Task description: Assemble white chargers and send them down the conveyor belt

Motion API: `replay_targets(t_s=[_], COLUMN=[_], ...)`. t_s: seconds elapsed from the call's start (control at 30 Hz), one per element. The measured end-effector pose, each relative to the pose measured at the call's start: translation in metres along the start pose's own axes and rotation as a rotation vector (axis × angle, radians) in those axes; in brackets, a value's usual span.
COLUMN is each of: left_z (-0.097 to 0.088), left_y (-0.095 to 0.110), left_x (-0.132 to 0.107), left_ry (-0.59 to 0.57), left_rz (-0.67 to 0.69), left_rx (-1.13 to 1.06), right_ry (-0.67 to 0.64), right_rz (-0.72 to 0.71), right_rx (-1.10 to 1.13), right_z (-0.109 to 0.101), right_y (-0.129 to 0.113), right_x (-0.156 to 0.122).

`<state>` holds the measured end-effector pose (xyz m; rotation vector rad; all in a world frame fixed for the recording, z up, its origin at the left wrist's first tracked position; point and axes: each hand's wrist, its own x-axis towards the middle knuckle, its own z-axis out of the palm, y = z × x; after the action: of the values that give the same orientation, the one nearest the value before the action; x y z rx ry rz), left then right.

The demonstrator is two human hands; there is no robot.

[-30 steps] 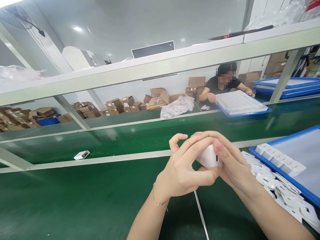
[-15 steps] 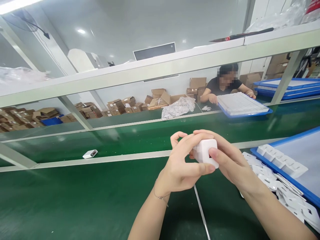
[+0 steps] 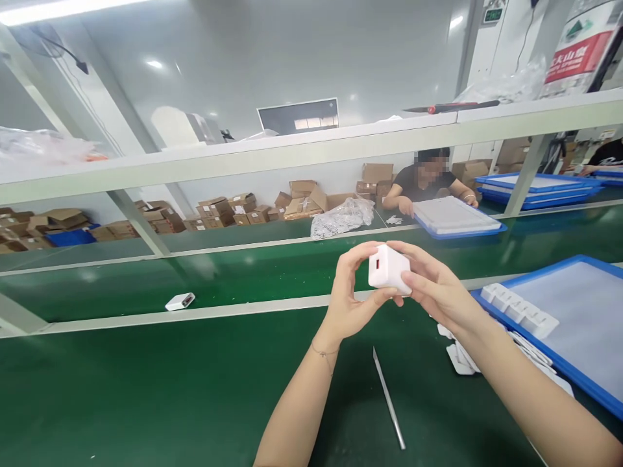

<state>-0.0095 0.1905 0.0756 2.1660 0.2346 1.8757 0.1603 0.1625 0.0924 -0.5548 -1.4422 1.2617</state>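
Observation:
A small white charger block [image 3: 393, 267] with a red slot on its left face is held up between both hands above the green bench. My left hand [image 3: 351, 285] is closed on its left side, fingers over the top and thumb underneath. From the right, my right hand [image 3: 438, 285] grips it with the thumb on the near face and fingers behind. Below the hands lies a slim silver craft knife [image 3: 389, 399] on the bench. Beside my right forearm are several loose flat white plastic pieces [image 3: 462, 360].
A blue-rimmed tray [image 3: 591, 363] with a row of white parts [image 3: 520, 310] sits at right. Another white housing [image 3: 180, 301] lies beyond the rail at left. Across the bench, a person [image 3: 428, 178] handles a tray [image 3: 457, 217]. A shelf beam [image 3: 243, 152] crosses overhead.
The white block has been turned, so its red-slotted face now shows at left. Both hands have shifted their grip and moved slightly up. The view has swung, showing the whole knife.

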Motion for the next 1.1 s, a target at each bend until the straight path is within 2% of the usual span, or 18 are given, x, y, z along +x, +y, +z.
replay_targets(t_s=[0.2,0.37,0.57,0.7,0.8,0.87,0.97,1.03,1.1], left_z=[0.006,0.024,0.038,0.035,0.029,0.026,0.021,0.015,0.001], left_y=[0.01,0.015,0.019,0.031,0.04,0.042,0.041,0.038,0.036], left_x=[0.001,-0.006,-0.012,-0.01,-0.007,-0.006,-0.004,0.0,0.007], left_ry=[-0.013,0.083,0.128,0.151,0.048,-0.002,0.023,0.013,0.001], left_rz=[0.077,0.224,0.291,0.308,0.207,0.048,-0.219,-0.299,-0.311], left_rx=[0.314,0.444,0.371,0.299,0.185,0.038,-0.171,-0.206,-0.178], right_ry=[0.211,0.297,0.354,0.292,0.284,0.308,0.357,0.386,0.441], right_rz=[-0.037,-0.08,-0.145,-0.211,-0.251,-0.269,-0.305,-0.334,-0.362], right_rx=[-0.072,-0.226,-0.328,-0.324,-0.317,-0.329,-0.387,-0.436,-0.521], right_z=[-0.001,-0.006,-0.001,0.003,-0.002,-0.006,-0.01,-0.013,-0.022], right_y=[-0.004,-0.007,-0.008,-0.011,-0.011,-0.009,-0.006,-0.008,-0.016], right_x=[-0.015,-0.025,-0.042,-0.045,-0.044,-0.043,-0.044,-0.048,-0.056])
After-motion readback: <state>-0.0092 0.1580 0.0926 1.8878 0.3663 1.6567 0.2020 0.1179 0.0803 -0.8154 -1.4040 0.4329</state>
